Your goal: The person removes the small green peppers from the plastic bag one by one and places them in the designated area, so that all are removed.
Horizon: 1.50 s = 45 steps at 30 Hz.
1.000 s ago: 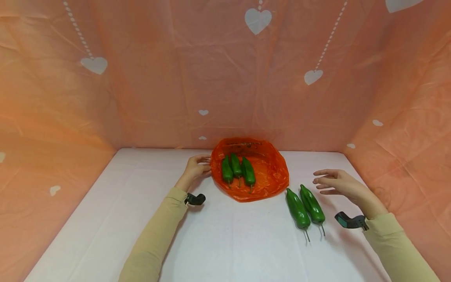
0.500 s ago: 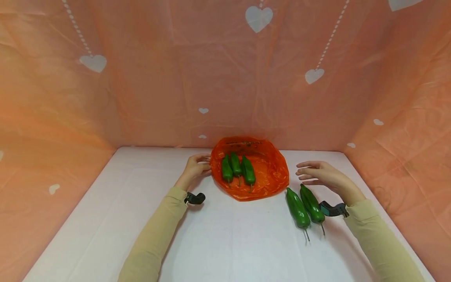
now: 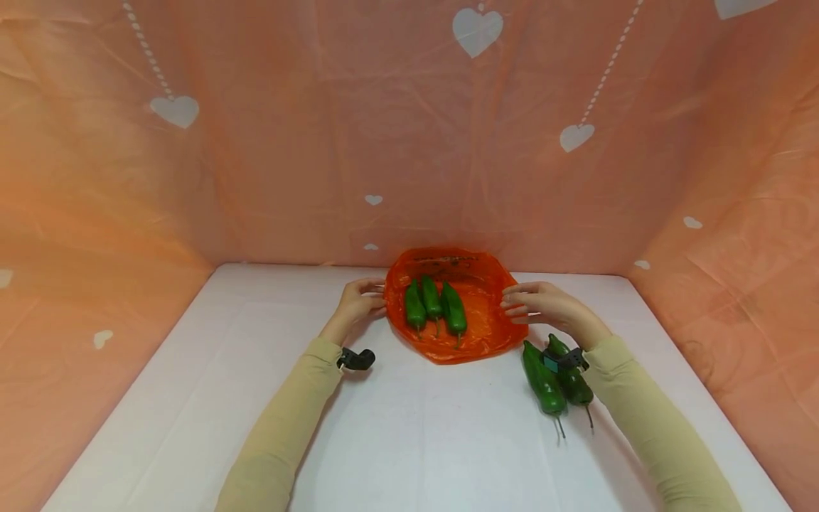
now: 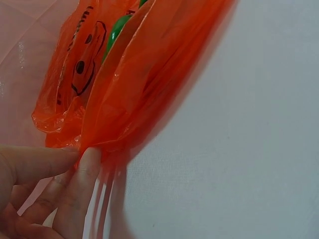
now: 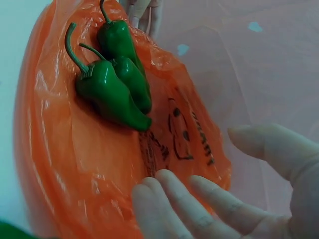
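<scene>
An orange-red plastic bag lies opened out at the back of the table, with black print on its inner far side. Inside it are three green peppers, grouped toward its left. My left hand is at the bag's left edge; in the left wrist view its thumb and finger pinch the plastic. My right hand overlaps the bag's right edge, and the right wrist view shows its fingers spread apart with nothing between them. Two more green peppers lie on the table under my right wrist.
A white cloth covers the table. Orange sheeting with white hearts rises behind it and on both sides. Each wrist carries a black camera mount; the right one overlaps the loose peppers in the head view.
My right hand has travelled left, from beyond the two loose peppers to the bag's right edge. The left hand, the bag and the peppers have stayed put.
</scene>
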Available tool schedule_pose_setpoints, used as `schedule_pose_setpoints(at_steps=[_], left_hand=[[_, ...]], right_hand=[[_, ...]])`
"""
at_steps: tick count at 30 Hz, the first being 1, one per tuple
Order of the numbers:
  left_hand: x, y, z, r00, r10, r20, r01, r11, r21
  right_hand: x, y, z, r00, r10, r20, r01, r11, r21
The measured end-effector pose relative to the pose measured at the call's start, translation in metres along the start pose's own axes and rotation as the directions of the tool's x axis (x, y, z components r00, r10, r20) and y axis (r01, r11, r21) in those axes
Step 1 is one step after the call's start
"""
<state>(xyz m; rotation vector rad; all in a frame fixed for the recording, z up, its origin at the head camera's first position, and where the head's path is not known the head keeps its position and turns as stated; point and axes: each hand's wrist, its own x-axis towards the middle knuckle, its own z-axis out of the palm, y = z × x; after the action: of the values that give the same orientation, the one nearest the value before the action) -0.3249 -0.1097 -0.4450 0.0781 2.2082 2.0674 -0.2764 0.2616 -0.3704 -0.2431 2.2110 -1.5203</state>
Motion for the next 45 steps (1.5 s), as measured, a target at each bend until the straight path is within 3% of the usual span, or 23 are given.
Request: schedule_pose_setpoints(at_steps=[12,27,45], left_hand=[[-0.001,0.002,0.002,1.000,-0.008,-0.008,0.008,1.000,-0.005],[-0.006,0.003,0.001,1.000,0.007,0.002,-0.007,1.000,0.016],[-0.005,0.006,0.001,1.000,-0.002,0.007,0.001,1.000,0.008]], right_hand=[[0.032,0.000,0.019,1.000,-0.008,0.007,0.007,0.982,0.187],[0.059,0.009,0.033,1.000,0.020,0.004,-0.021,0.983,0.182],[0.076,0.006,0.048,0.997,0.083,0.007,-0.083,0.984,0.157]])
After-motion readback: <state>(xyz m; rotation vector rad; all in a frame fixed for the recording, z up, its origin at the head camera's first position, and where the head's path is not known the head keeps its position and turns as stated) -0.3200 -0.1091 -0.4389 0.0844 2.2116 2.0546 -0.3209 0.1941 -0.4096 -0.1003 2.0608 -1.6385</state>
